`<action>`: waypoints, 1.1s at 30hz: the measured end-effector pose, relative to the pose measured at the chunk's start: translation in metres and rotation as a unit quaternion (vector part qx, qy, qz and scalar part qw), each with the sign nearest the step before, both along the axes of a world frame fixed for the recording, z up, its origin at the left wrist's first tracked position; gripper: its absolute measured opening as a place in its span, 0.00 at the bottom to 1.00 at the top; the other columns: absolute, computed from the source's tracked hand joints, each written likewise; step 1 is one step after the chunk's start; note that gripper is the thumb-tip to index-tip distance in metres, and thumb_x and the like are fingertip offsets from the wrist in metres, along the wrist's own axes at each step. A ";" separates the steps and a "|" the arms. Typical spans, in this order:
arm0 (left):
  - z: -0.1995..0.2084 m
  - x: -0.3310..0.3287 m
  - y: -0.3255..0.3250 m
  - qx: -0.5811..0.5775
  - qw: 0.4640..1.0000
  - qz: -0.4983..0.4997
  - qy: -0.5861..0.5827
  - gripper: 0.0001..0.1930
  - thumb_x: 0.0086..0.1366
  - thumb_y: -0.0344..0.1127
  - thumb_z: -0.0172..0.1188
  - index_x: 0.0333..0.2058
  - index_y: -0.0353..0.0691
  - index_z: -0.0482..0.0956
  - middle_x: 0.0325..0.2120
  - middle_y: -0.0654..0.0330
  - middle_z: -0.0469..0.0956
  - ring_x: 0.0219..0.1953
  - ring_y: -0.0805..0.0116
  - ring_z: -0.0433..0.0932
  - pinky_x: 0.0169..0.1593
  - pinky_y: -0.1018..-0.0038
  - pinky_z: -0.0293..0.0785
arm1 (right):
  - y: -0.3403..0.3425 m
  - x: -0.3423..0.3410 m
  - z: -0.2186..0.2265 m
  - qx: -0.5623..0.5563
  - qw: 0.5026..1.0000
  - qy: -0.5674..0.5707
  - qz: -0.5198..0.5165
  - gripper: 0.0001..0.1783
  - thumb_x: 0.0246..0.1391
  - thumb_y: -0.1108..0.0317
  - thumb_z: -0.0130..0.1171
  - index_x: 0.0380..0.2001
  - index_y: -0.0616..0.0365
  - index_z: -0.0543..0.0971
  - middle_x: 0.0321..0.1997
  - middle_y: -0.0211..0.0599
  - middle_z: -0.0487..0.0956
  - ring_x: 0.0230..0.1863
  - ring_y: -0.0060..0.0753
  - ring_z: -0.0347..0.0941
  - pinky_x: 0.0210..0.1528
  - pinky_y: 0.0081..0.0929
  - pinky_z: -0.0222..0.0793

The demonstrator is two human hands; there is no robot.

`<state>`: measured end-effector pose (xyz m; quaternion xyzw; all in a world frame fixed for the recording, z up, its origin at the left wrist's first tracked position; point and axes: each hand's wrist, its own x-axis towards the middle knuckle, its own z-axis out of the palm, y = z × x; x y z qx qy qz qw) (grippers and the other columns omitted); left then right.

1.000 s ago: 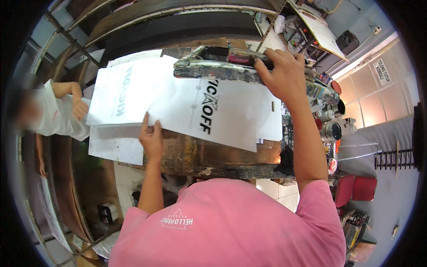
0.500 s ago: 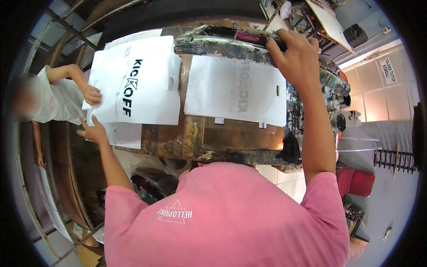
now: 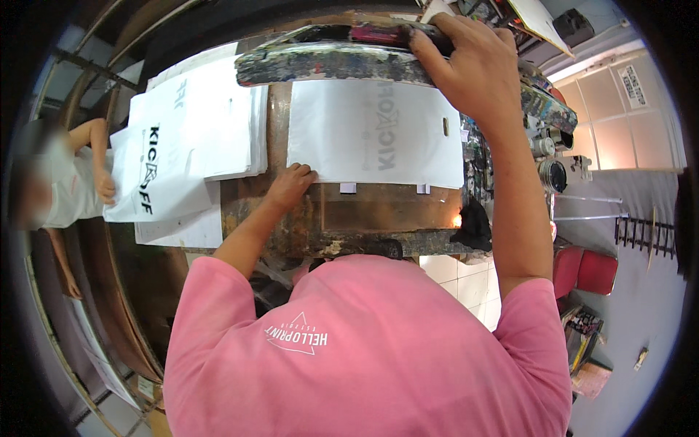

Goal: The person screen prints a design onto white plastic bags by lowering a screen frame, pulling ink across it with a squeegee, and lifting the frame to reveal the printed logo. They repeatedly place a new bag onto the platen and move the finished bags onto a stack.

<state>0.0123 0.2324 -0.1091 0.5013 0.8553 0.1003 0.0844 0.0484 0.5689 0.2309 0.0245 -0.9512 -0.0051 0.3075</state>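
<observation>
A white bag (image 3: 342,131) with a die-cut handle hole lies flat on the stained work table, faint mirrored lettering showing through it. My left hand (image 3: 293,183) is at its near left corner, fingers bent together on the edge. My right hand (image 3: 473,65) is wrapped round the far right part of an ink-stained screen frame (image 3: 328,65), which stands raised behind the bag. On the left, a co-worker's hand (image 3: 105,188) holds a printed white bag (image 3: 156,171) with black lettering, tilted over a stack of white bags (image 3: 240,131).
Small white tabs (image 3: 348,188) sit along the bag's near edge. A black cloth (image 3: 475,227) lies at the table's right corner, with ink tins (image 3: 553,175) beyond it. A red chair (image 3: 586,271) stands to the right; wooden racks (image 3: 120,291) are at left.
My left hand has left the printed bag and moved right to the bag on the table. The co-worker has drawn the printed bag left. The screen frame and my right hand have shifted.
</observation>
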 end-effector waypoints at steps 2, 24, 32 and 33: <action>-0.009 -0.007 -0.005 -0.008 1.000 -0.026 -0.012 0.21 0.54 0.25 0.63 0.50 0.38 0.78 0.44 0.53 0.77 0.49 0.50 0.76 0.53 0.58 0.76 | 0.000 -0.003 -0.002 0.004 1.000 0.012 0.006 0.24 0.60 0.44 0.58 0.43 0.53 0.85 0.39 0.41 0.85 0.40 0.46 0.79 0.48 0.41 0.63; 0.096 -0.025 0.040 -0.021 0.995 -0.017 0.092 0.08 0.60 0.32 0.62 0.39 0.39 0.78 0.40 0.55 0.75 0.46 0.54 0.75 0.53 0.61 0.73 | -0.001 0.000 0.005 -0.018 0.999 -0.027 0.003 0.24 0.59 0.45 0.57 0.38 0.56 0.84 0.35 0.41 0.83 0.38 0.45 0.78 0.52 0.45 0.63; 0.019 0.021 0.044 0.153 0.988 0.011 0.006 0.18 0.66 0.41 0.65 0.52 0.41 0.79 0.47 0.54 0.76 0.52 0.52 0.74 0.58 0.56 0.70 | 0.002 0.000 -0.004 0.005 1.000 0.019 0.007 0.25 0.59 0.44 0.59 0.42 0.55 0.86 0.37 0.41 0.84 0.41 0.46 0.79 0.51 0.43 0.63; 0.021 0.028 0.062 0.159 0.987 0.024 -0.011 0.21 0.67 0.44 0.64 0.55 0.42 0.78 0.52 0.53 0.75 0.57 0.50 0.72 0.62 0.54 0.68 | 0.003 0.000 -0.006 0.007 1.000 0.019 0.008 0.25 0.59 0.44 0.59 0.42 0.55 0.86 0.37 0.41 0.84 0.42 0.46 0.79 0.51 0.43 0.63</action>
